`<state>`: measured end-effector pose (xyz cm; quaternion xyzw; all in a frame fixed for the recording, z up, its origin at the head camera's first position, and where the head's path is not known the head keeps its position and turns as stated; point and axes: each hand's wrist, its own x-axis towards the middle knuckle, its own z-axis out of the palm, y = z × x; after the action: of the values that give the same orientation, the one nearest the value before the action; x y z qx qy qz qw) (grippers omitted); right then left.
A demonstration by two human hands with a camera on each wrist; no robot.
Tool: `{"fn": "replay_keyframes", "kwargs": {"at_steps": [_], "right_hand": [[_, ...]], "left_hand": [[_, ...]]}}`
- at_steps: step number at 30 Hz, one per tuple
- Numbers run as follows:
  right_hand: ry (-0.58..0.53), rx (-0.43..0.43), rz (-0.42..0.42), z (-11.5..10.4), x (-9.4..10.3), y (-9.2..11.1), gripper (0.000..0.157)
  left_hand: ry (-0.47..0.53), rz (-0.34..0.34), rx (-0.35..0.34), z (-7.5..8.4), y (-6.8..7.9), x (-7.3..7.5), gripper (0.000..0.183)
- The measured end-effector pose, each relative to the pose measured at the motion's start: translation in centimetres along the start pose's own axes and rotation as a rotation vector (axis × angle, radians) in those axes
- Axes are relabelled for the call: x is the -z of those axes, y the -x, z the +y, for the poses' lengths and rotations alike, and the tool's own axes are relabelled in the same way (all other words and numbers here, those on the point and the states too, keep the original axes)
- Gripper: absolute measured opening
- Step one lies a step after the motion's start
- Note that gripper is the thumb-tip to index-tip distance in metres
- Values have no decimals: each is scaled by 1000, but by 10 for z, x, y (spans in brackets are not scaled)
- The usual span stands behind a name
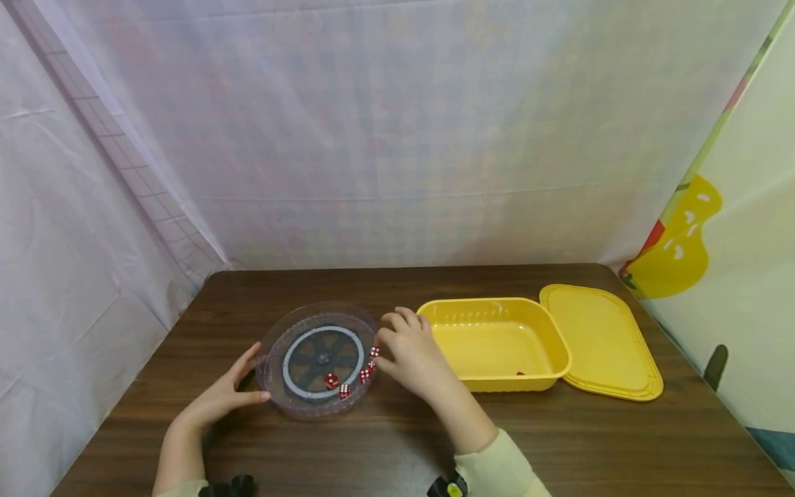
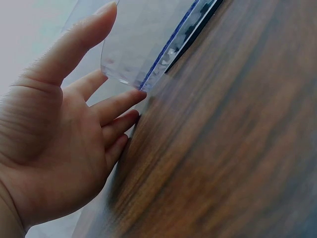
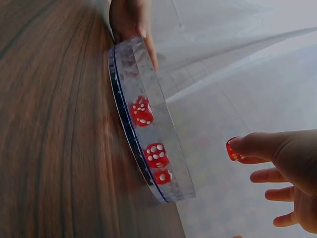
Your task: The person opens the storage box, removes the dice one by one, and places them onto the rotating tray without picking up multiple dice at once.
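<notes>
A clear round dish (image 1: pixel 273 404) with a grey wheel-like pattern in its base sits on the brown table. Several red dice with white dots (image 1: pixel 331 380) lie in it, mostly along its right side. My left hand (image 1: pixel 217 397) is at the dish's left side, thumb and fingers spread, fingertips touching the clear wall (image 2: pixel 133 39). Beside the right rim, my right hand (image 1: pixel 411 352) pinches one red die (image 3: pixel 232 149) between thumb and index finger. In the right wrist view this die is apart from the dish, its other fingers extended loosely.
A yellow rectangular tub (image 1: pixel 499 383) stands right of the dish, with a bit of red (image 1: pixel 520 373) showing at its near inner edge. Its yellow lid (image 1: pixel 602 345) lies flat further right, by the tub. White cloth (image 1: pixel 397 138) hangs behind the table.
</notes>
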<state>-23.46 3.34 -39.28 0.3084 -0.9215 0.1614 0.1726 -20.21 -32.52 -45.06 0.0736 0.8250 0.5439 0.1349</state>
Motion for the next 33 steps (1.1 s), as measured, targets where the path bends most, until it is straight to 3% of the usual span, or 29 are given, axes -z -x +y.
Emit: {"fn": "replay_keyframes", "kwargs": {"at_steps": [7,18,33], "right_hand": [[-31,8,-14,-10,-7,-2,19],[9,19,-64,-27,-25,-5,18],[1,37,-30,-22,-34,-2,15]], "left_hand": [[-10,5,-57,0,1,0,99],[3,3,-36,-2,1,0,99],[-9,1,-43,0,0,0,100]]}}
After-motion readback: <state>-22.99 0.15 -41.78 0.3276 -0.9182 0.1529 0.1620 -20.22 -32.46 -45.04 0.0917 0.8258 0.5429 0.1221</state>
